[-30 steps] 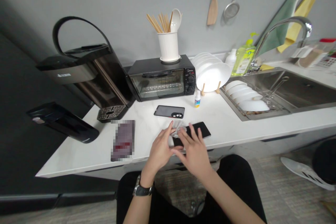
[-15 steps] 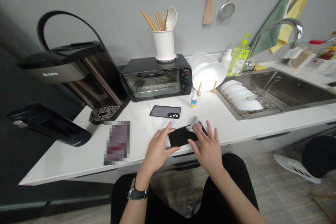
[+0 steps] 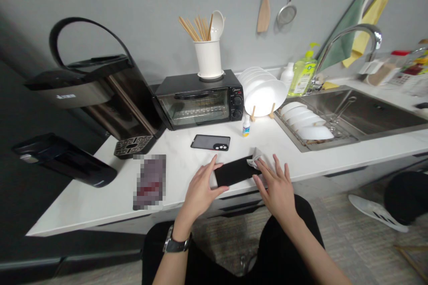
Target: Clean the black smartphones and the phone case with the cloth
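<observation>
A black phone lies flat near the counter's front edge. My left hand steadies its left end, with thumb and fingers spread at the two corners. At the right end, my right hand presses a crumpled whitish wipe against the phone with its fingertips; its other fingers are spread. Behind the phone sits a dark phone case with camera cutouts. A small white bottle with a blue and yellow label stands upright behind and to the right of the case.
A toaster oven stands at the back, beside white plates in a rack. The sink is on the right. On the left are a black dispenser, a dark flask and a blurred item.
My right hand has slid to the right with the wipe, to the phone's right end. My left hand has stayed in place, and the view has shifted slightly.
</observation>
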A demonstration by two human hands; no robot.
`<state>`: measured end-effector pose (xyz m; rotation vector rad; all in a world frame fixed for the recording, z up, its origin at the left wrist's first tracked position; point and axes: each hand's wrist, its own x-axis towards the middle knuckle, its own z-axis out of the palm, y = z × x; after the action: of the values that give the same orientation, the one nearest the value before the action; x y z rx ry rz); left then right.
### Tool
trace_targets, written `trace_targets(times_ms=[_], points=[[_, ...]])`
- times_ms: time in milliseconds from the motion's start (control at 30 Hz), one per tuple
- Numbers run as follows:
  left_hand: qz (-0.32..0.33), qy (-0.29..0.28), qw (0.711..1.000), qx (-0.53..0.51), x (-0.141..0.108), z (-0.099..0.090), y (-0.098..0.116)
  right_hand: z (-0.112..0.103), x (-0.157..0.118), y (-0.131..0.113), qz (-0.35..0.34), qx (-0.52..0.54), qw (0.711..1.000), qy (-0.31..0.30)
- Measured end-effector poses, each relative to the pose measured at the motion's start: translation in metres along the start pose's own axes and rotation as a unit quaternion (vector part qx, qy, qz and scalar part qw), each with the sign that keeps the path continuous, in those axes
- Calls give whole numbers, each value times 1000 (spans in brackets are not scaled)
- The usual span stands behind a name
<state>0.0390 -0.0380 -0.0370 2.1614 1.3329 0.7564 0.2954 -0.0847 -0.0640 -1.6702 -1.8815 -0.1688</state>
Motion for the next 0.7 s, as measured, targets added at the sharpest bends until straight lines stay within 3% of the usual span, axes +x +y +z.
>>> trace_targets(times_ms=[100, 200, 267, 333, 400, 500, 567, 633, 700], points=[[-1, -1, 1000, -8, 0, 0, 0, 13, 13, -31, 5, 12, 1000, 2], [-1, -5, 1000, -3, -1, 0, -3, 18, 15, -77, -70, 83, 992, -59], [-10, -4, 1000, 13, -1, 0, -4, 14, 9, -93, -123, 127, 979, -102], [-22, 0, 999, 24, -1, 0, -3, 7, 0, -87, -146, 139, 972, -122], [-21, 0, 1000, 22, -1, 0, -1, -1, -9, -63, -136, 119, 977, -115], [-6, -8, 1000, 11, 0, 0, 1, -8, -14, -15, -75, 58, 993, -64], [-3, -9, 1000, 7, 1, -1, 1, -8, -8, 2, -35, 23, 999, -25], [-5, -8, 1000, 2, 2, 0, 0, -1, 2, -1, -14, 12, 1000, -2], [-8, -7, 1000, -2, 2, 0, -2, 9, 12, -25, -20, 36, 999, -8]])
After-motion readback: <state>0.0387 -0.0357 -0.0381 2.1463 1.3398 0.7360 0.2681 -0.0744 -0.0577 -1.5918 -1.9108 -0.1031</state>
